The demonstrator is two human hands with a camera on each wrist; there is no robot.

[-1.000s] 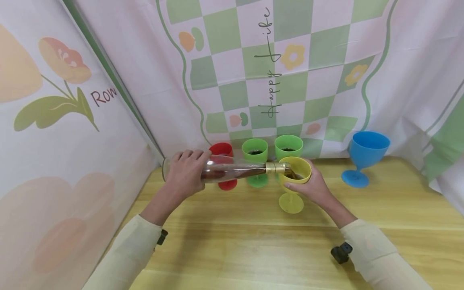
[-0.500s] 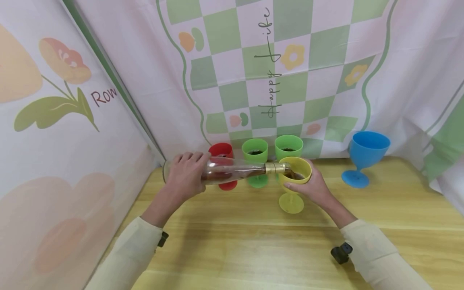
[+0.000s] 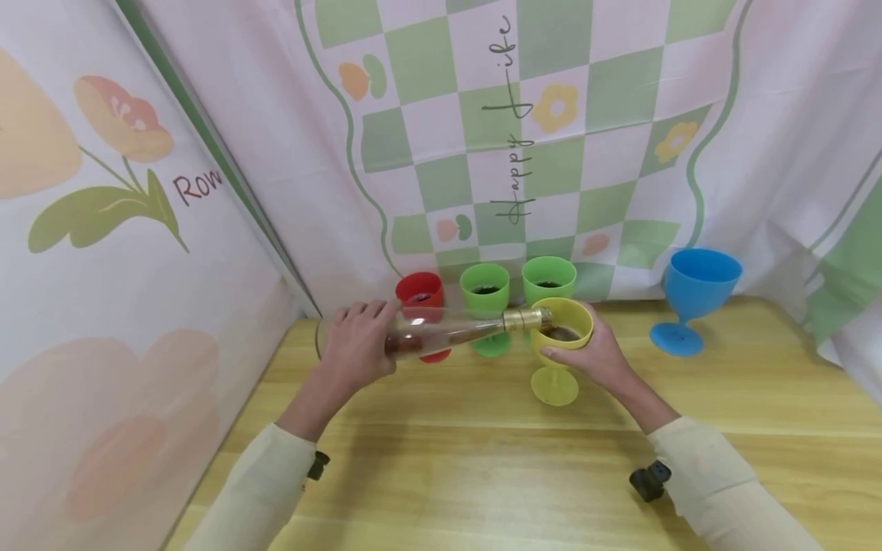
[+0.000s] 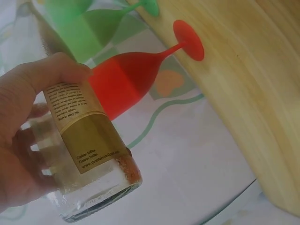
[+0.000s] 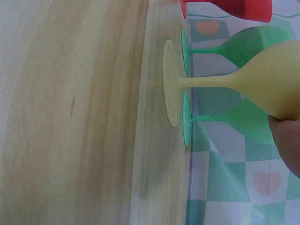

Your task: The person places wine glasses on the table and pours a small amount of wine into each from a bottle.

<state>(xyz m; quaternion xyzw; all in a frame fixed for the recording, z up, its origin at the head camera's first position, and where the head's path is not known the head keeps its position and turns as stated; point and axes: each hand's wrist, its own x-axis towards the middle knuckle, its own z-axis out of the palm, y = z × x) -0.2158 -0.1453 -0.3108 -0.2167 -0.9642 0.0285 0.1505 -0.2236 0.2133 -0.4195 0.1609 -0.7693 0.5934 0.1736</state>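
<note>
My left hand (image 3: 358, 344) grips a clear glass bottle (image 4: 89, 136) around its labelled body. In the head view the bottle lies almost level, its gold-wrapped neck (image 3: 527, 318) over the rim of a yellow goblet (image 3: 554, 386). Some dark liquid shows inside the bottle and in the goblet's bowl. My right hand (image 3: 599, 352) holds that goblet by the bowl from the right, thumb across its near side. In the right wrist view the goblet's stem and foot are plain to see, with just a thumb (image 5: 287, 143) of the hand showing.
Behind the bottle stand a red goblet (image 3: 419, 285) and two green goblets (image 3: 485, 277), each with dark liquid inside. A blue goblet (image 3: 701, 283) stands at the right. A patterned cloth (image 3: 441, 138) hangs along the back of the wooden table (image 3: 468, 474).
The bottle's base end has dropped slightly, and my left hand has shifted a little right and down. The dark stream seen at its mouth earlier is gone. My right hand stays put.
</note>
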